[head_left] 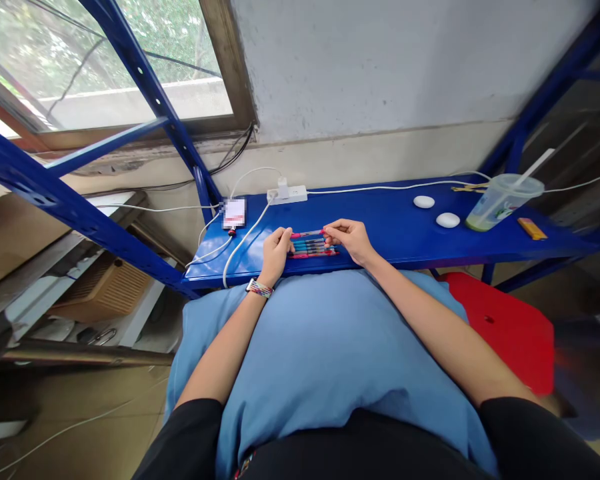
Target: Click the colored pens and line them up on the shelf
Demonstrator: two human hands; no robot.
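Between my two hands a pen (309, 234) with pink-red ends and a clear middle is held level, just above the blue shelf. Its left end is pinched by the fingers of my left hand (277, 252), which wears a patterned wristband. The other end sits in the closed fingertips of my right hand (349, 238). Right below it several blue and red pens (311, 248) lie side by side in a row near the shelf's front edge. Fingers hide the ends of some of them.
On the blue shelf (375, 233) a white power strip (294, 194) and a phone-like device (235, 212) have cables. Rightward lie two white egg-shaped objects (448, 220), a plastic cup (503, 200) and an orange packet (532, 229). A blue pillow (340, 340) covers my lap; a red stool (505, 327) stands right.
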